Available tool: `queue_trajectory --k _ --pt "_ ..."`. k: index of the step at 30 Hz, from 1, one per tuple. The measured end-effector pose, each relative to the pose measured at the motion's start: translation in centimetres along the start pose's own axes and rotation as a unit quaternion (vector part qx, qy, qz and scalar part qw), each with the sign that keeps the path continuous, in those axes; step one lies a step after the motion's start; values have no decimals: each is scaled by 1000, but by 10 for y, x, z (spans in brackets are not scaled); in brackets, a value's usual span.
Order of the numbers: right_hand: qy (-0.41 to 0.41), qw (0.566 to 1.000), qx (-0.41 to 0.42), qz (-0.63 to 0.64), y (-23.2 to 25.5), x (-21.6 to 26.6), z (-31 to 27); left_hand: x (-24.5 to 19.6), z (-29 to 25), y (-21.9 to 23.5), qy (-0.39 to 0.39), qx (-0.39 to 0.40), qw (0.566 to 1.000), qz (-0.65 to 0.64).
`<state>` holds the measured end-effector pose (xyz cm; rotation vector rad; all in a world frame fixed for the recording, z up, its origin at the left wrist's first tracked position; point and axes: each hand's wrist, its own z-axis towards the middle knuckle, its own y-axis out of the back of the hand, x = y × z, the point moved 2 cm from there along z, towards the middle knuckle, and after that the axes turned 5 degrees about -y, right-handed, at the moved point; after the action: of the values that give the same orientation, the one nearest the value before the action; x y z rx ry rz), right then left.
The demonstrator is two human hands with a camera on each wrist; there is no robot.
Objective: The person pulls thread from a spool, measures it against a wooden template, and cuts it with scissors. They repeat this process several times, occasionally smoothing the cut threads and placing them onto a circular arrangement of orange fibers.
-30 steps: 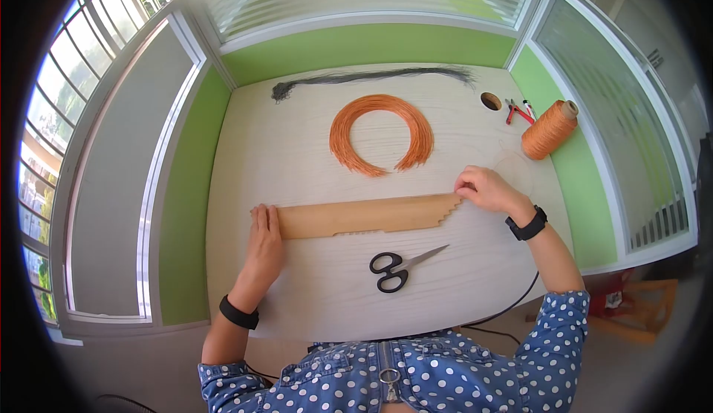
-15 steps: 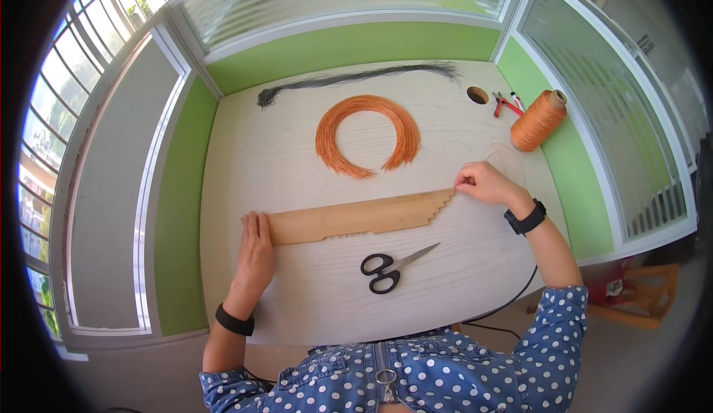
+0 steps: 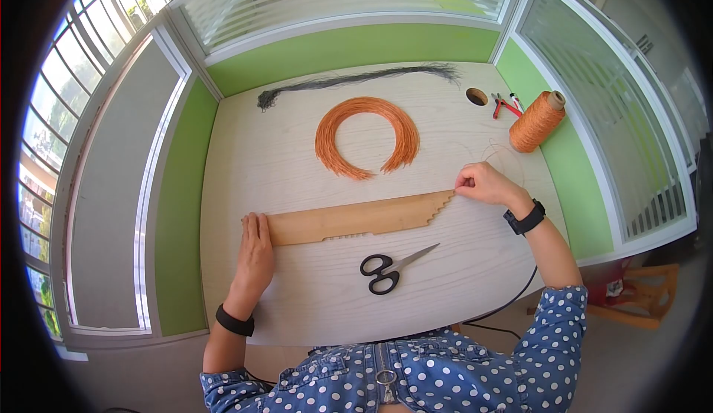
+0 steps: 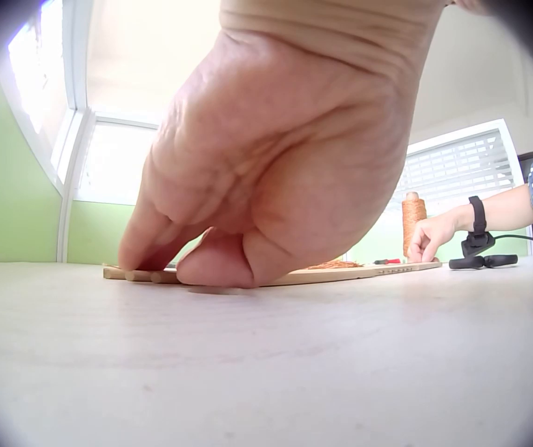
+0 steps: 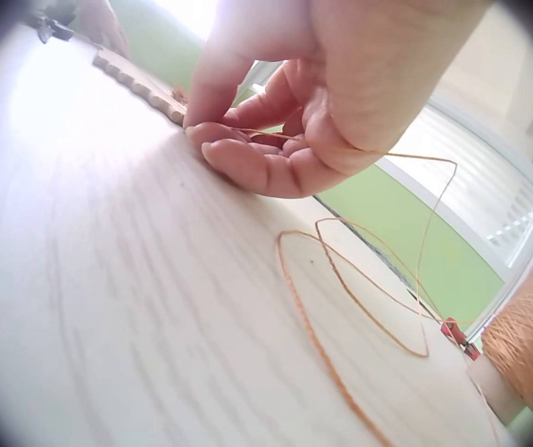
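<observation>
A flat tan wooden board (image 3: 327, 218) with notches along its near edge and stepped right end lies across the table. Its left end is gripped by my left hand (image 3: 256, 246), the fingers laid over it. In the left wrist view the thumb (image 4: 218, 261) sits low at the board's near edge. At the stepped tip, my right hand (image 3: 486, 184) pinches a thin orange thread (image 5: 406, 156). The thread passes through the fingers and loops over the table toward the orange spool (image 3: 538, 122). Black-handled scissors (image 3: 397, 267) lie just in front of the board.
Beyond the board lies a curved bundle of orange strands (image 3: 329, 137). A dark grey strand bundle (image 3: 349, 79) stretches along the back. Red-handled pliers (image 3: 506, 107) lie near the spool, beside a round table hole (image 3: 476, 97). Green partition panels (image 3: 356, 39) enclose the table.
The head view has shifted slightly, so the table things sit a little further left in it. Both hands keep their places at the board's two ends.
</observation>
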<state>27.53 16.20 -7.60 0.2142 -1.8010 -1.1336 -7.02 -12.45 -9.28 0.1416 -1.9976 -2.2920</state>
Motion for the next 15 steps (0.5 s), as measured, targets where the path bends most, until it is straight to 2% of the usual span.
queue_trajectory --k 6,8,9,11,13,15 --pt "15 1000 0 -1 1 2 -1 2 0 3 -3 11 1000 -8" --pt "30 1000 -4 -8 4 13 -2 5 3 14 41 61 992 -103" --pt "45 999 -8 -14 7 23 -2 1 9 25 43 59 992 -102" --pt "61 998 -5 -28 12 54 -7 -24 24 62 1 -102 994 28" --pt "79 996 1 -43 11 84 -12 -55 39 93 -52 -201 976 -70" --pt "165 984 -22 -61 6 111 -17 -90 49 104 -123 -196 949 -213"
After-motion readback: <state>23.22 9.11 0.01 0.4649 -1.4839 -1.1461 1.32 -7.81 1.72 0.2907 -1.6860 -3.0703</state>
